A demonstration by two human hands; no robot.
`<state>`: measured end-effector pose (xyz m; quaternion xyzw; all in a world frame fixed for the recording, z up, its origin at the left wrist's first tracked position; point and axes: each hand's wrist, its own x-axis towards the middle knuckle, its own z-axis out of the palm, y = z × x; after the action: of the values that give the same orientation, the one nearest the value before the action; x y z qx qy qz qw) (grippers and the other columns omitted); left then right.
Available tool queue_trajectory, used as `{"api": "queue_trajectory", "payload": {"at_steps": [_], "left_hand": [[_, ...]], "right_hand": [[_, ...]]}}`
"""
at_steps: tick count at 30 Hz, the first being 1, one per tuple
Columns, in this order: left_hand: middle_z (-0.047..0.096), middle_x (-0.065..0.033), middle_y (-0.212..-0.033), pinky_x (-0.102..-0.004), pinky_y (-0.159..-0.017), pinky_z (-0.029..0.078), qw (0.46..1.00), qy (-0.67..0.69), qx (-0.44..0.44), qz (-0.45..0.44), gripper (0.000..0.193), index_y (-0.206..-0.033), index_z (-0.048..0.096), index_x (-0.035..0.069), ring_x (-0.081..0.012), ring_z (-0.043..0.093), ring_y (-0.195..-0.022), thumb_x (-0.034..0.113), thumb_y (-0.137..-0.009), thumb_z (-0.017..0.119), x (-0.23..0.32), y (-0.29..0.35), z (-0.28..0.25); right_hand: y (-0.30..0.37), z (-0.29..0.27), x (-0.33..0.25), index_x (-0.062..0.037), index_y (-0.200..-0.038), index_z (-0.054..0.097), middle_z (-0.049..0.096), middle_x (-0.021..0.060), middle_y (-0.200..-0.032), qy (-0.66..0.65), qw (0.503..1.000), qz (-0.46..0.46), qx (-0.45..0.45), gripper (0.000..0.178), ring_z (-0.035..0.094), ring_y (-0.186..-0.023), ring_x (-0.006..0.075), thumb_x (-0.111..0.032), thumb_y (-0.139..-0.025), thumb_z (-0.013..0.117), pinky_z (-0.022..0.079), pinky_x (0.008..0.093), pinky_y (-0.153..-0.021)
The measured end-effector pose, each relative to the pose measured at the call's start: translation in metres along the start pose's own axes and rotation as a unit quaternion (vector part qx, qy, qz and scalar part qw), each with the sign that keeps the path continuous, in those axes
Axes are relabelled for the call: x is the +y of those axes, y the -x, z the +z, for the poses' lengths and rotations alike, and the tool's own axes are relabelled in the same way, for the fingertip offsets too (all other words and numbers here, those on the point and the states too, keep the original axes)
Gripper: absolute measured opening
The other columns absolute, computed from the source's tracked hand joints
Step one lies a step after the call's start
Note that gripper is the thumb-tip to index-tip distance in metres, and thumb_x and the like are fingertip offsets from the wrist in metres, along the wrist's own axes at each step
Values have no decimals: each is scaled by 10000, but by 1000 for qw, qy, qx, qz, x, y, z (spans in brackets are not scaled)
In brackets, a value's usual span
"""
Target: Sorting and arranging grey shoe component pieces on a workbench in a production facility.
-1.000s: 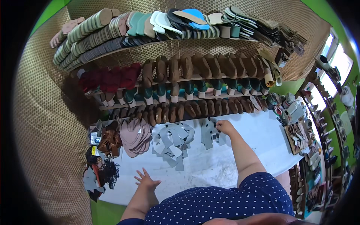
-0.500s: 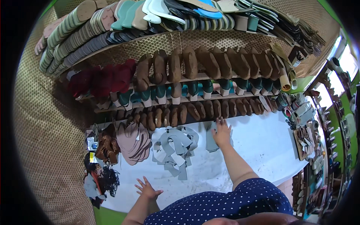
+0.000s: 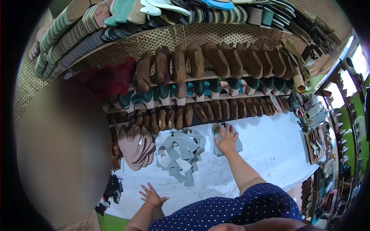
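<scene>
My right hand (image 3: 226, 139) lies spread over a small stack of grey, sole-shaped flat pieces (image 3: 220, 151) toward the far side of the white table. Its fingers are stretched out and cover most of the stack. Close to the table's near edge, my left hand (image 3: 153, 197) holds nothing, its fingers apart. Between the two hands but farther back sits a loose heap of grey cut strips (image 3: 180, 150), some curved. Left of that heap, dusty-pink flat pieces (image 3: 135, 150) are fanned out in an overlapping pile.
Shelves of brown shoe lasts (image 3: 216, 59) rise behind the white table (image 3: 266, 146), with dark red bundles (image 3: 111, 79) at their left. Stacked soles (image 3: 63, 34) fill the top shelf. A tray of small items (image 3: 315, 145) stands at the right edge. A blurred oval (image 3: 63, 154) hides the left side.
My right hand has come slightly nearer and now rests more squarely on the grey stack. My left hand has barely moved. A blurred oval now covers the left side.
</scene>
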<state>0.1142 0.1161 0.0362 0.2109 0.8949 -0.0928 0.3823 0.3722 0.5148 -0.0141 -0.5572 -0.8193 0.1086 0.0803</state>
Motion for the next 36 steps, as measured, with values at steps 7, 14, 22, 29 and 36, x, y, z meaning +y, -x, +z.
{"api": "queue_trajectory", "payload": {"at_steps": [7,14,22,29,36], "left_hand": [[-291,-298,-1595,-745,-1135,100,1000,-9,3,3,1595,-1579,-208,120,-598,-184,-1455,614,-560,916,-2,-2,1],[-295,-264,-1610,-745,-1137,42,999,26,9,21,1577,-1596,-175,155,-554,-208,-1472,610,-553,918,-2,1,0],[-263,-283,-1614,-768,-1117,80,998,39,34,44,1579,-1598,-164,155,-585,-190,-1462,623,-545,915,-14,4,6],[-289,-254,-1617,-747,-1136,31,997,52,28,52,1513,-1606,-151,178,-550,-224,-1469,624,-598,887,-19,15,2],[-285,-249,-1620,-762,-1123,43,995,56,30,71,1501,-1608,-149,196,-559,-236,-1460,666,-605,863,-24,13,6]], "right_hand": [[-30,-26,-90,-144,-1418,568,401,127,-1576,-87,995,-36,12,643,221,-1514,394,-558,-926,569,49,788,-1105],[-47,-15,-172,-257,-1192,752,556,90,-1458,-44,980,-20,-191,421,293,-1479,408,-529,-921,578,10,838,-1064],[-8,-20,-178,-272,-1118,780,664,35,-1316,-163,977,-136,-36,280,432,-1406,311,-370,-869,699,51,829,-1068],[58,-55,-173,-237,-1086,787,725,74,-1194,-350,910,-199,-96,229,601,-1247,251,-339,-903,696,139,722,-1140],[150,-101,-173,-251,-1064,786,756,6,-1080,-198,941,-269,-45,179,595,-1271,233,-297,-930,677,120,742,-1141]]}}
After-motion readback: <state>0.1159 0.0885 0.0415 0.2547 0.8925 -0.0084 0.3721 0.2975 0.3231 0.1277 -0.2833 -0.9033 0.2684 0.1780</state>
